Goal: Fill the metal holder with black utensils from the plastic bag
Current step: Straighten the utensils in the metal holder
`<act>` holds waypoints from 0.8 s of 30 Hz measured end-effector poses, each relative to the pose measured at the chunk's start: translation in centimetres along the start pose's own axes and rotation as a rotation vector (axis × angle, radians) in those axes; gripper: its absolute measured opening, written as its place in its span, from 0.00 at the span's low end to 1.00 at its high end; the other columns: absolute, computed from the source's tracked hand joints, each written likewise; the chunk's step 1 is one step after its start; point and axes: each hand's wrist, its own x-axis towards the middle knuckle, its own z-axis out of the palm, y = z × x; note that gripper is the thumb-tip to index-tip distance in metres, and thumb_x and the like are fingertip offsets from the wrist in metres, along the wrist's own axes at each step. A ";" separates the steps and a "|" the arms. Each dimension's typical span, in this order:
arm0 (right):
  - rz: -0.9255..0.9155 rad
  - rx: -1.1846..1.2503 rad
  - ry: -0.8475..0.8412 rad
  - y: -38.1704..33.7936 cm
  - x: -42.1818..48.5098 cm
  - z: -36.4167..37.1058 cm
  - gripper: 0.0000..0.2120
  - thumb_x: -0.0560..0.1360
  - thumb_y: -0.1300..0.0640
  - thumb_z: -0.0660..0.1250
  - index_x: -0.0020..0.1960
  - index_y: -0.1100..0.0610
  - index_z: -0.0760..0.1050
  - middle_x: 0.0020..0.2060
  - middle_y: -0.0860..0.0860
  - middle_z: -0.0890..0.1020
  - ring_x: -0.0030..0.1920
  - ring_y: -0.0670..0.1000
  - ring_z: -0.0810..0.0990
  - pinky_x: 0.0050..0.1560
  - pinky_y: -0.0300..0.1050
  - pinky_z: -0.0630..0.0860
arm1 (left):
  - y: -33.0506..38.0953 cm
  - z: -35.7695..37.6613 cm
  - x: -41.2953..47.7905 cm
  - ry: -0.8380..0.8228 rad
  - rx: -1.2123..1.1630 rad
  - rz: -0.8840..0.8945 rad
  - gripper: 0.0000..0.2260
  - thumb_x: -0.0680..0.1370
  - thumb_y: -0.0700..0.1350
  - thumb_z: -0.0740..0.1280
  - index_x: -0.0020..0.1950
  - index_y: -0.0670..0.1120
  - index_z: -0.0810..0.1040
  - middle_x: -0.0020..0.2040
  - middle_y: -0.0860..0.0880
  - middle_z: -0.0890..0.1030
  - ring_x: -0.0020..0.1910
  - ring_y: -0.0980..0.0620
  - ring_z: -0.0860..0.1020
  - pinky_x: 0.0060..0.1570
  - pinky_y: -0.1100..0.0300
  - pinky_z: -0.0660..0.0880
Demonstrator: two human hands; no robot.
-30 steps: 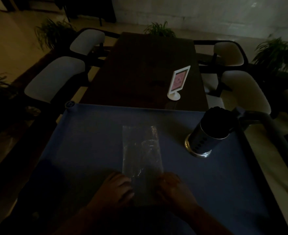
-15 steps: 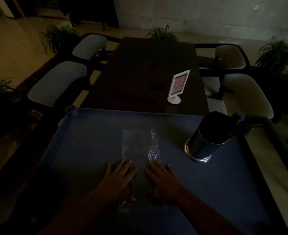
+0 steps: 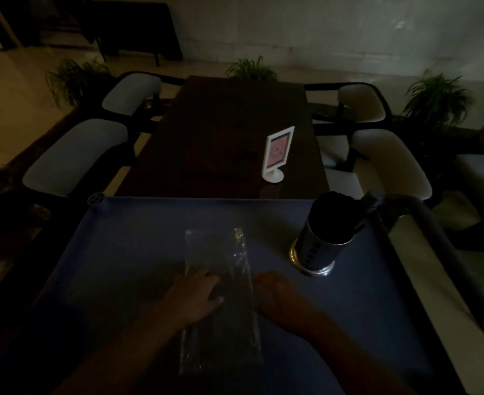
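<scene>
Our left hand lies flat, fingers spread, on the plastic bag mid-tray, our right hand loosely curled and empty at its 3 o'clock edge, bare blue tray around, the utensil-filled metal holder near the tray's 2 o'clock rim.

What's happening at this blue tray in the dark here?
A person is working over a blue tray with bare hands. The left hand lies on a clear plastic bag lying flat in the middle, and the right hand rests at the bag's right edge. To the right stands a metal holder, already packed with black utensils. The bag looks nearly flat; the light is too dim to tell whether any utensils remain inside.
</scene>
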 end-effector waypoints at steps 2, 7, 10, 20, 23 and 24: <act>0.041 0.013 0.074 0.5 -1.1 -2.7 0.16 0.75 0.53 0.69 0.62 0.54 0.77 0.56 0.49 0.82 0.54 0.46 0.79 0.55 0.43 0.75 | 1.6 -1.4 1.3 0.075 -0.132 0.030 0.16 0.77 0.56 0.66 0.61 0.51 0.79 0.59 0.49 0.81 0.59 0.49 0.79 0.57 0.58 0.74; 0.176 0.097 0.274 2.4 -4.2 -8.7 0.10 0.76 0.54 0.69 0.57 0.50 0.81 0.47 0.42 0.84 0.43 0.34 0.80 0.44 0.25 0.72 | 6.8 -5.0 4.4 0.177 -0.375 0.132 0.08 0.77 0.47 0.69 0.54 0.46 0.82 0.48 0.48 0.85 0.44 0.55 0.81 0.45 0.65 0.75; 0.217 0.184 0.391 3.6 -6.1 -12.0 0.04 0.76 0.58 0.69 0.50 0.52 0.82 0.42 0.44 0.84 0.40 0.37 0.81 0.42 0.32 0.75 | 10.4 -6.8 6.1 0.244 -0.527 0.222 0.06 0.78 0.44 0.69 0.52 0.45 0.83 0.47 0.47 0.85 0.44 0.55 0.81 0.45 0.62 0.75; 0.380 0.489 0.721 7.6 -5.9 -16.1 0.09 0.72 0.59 0.74 0.46 0.59 0.75 0.39 0.54 0.82 0.38 0.47 0.79 0.36 0.33 0.72 | 16.8 -8.1 10.2 0.350 -1.040 0.146 0.25 0.72 0.49 0.76 0.65 0.59 0.69 0.60 0.58 0.75 0.60 0.60 0.75 0.56 0.57 0.75; 0.350 0.624 0.588 8.4 -4.2 -15.6 0.20 0.71 0.61 0.76 0.59 0.60 0.72 0.54 0.53 0.79 0.55 0.49 0.78 0.54 0.45 0.78 | 16.7 -7.2 11.3 0.279 -1.088 0.111 0.30 0.70 0.50 0.76 0.68 0.61 0.67 0.67 0.56 0.73 0.66 0.57 0.71 0.61 0.54 0.73; 0.323 0.650 0.533 8.6 -3.7 -15.6 0.25 0.70 0.61 0.76 0.63 0.59 0.70 0.59 0.52 0.77 0.59 0.49 0.76 0.61 0.48 0.76 | 16.7 -7.0 11.9 0.242 -1.068 0.101 0.33 0.69 0.52 0.77 0.70 0.60 0.66 0.69 0.55 0.71 0.68 0.55 0.70 0.62 0.54 0.72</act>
